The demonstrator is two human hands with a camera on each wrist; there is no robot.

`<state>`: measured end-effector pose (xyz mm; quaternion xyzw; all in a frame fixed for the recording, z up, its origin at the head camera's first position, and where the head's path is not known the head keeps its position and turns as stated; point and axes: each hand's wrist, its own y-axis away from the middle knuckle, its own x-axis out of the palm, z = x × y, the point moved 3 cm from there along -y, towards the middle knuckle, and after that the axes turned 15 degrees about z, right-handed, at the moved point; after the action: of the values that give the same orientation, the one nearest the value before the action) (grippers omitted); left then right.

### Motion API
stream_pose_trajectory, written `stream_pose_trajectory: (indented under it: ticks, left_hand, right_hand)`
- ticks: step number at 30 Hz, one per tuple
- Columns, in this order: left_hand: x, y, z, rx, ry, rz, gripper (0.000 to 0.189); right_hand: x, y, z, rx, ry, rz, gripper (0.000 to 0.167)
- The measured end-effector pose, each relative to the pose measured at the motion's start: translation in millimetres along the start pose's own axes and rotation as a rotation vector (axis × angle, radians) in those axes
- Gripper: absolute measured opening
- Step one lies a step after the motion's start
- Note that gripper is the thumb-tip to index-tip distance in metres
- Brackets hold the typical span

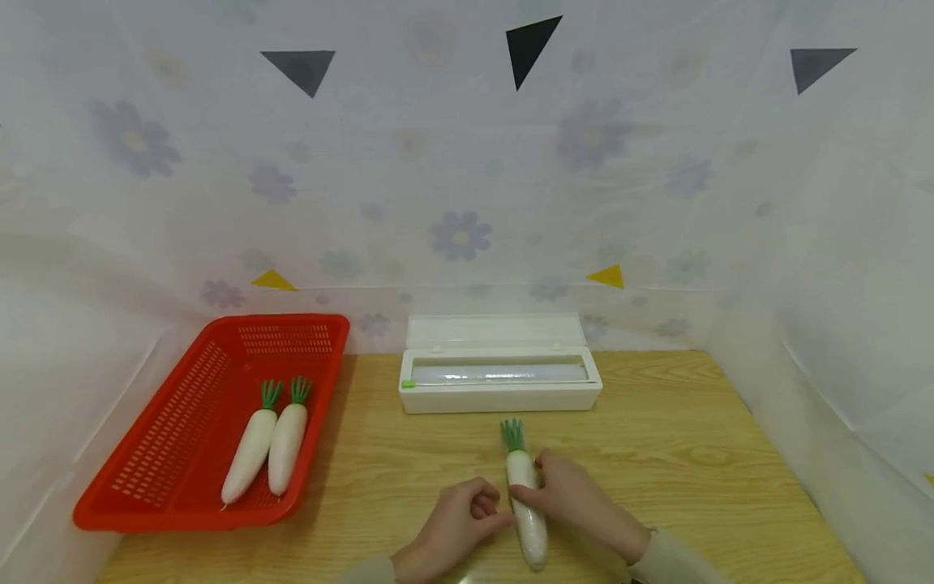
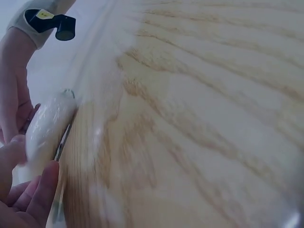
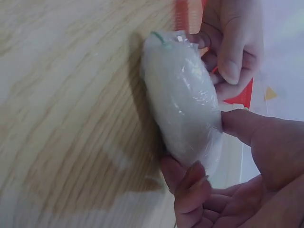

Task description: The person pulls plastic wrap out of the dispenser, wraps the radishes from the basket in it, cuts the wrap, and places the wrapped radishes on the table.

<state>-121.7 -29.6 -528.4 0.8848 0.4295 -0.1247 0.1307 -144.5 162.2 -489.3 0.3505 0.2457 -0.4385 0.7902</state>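
Observation:
A white radish (image 1: 531,531) with green leaf stubs lies on the wooden table, covered in clear, wrinkled plastic film. From the right, my right hand (image 1: 576,495) grips its middle, the thumb across the top side and the fingers along the far edge. My left hand (image 1: 460,519) is at the radish's left side, its thumb reaching the film and its other fingers loosely bent. In the right wrist view, the glossy wrapped radish (image 3: 183,95) lies between the right thumb and fingers. The left wrist view shows the left fingers (image 2: 45,185) beside the radish (image 2: 47,123).
Behind the radish stands a white cling film box (image 1: 499,397), lid raised, with a roll inside and a green slider at its left. A red plastic basket (image 1: 182,519) on the left holds two more white radishes (image 1: 251,458). Pale flowered sheeting (image 1: 467,162) surrounds the table.

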Motion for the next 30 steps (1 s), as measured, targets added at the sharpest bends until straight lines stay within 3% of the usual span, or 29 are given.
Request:
stream_pose_trajectory:
  ticks: [5, 14, 24, 30]
  left_hand:
    - [-11.4, 1.9, -2.3, 0.021, -0.052, -0.024, 0.025]
    - [-36.2, 5.7, -2.6, 0.056, -0.155, -0.086, 0.02]
    - [-67.1, 9.8, -4.3, 0.038, -0.312, -0.17, 0.018]
    - [-78.3, 13.8, -3.5, 0.029, -0.376, -0.214, 0.018]
  right_hand:
    - [-12, 4.1, -5, 0.037, 0.027, 0.003, 0.037]
    - [-44, 19.2, -24, 0.024, 0.034, 0.021, 0.031]
    - [-93, 45.6, -61, 0.052, 0.043, 0.031, 0.04]
    - [-124, 66.6, -83, 0.095, 0.075, 0.008, 0.044]
